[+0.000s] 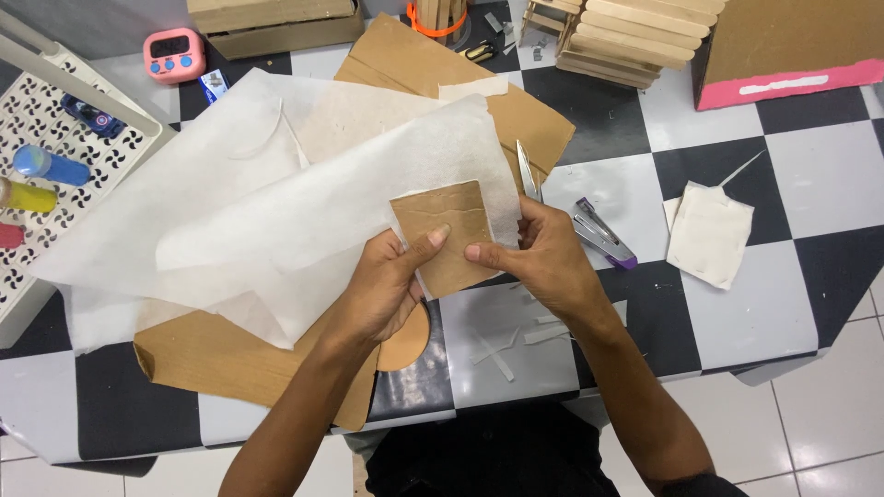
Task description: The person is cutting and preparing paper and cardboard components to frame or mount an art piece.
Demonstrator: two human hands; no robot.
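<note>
Together, left hand [391,281] and right hand [539,262] pinch the cardboard piece [444,235], thumbs on top.

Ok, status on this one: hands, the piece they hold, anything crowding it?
Left hand and right hand both pinch the small cardboard piece. White fabric sheet tucked behind it. Scissors and stapler close by right hand.

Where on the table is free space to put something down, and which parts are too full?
Bare checkered table lies right of the stapler, around the small white cloth piece. A smaller patch lies near the front edge, under the right hand, with only paper strips. The left side is crowded with white sheets, cardboard and a perforated tray.
</note>
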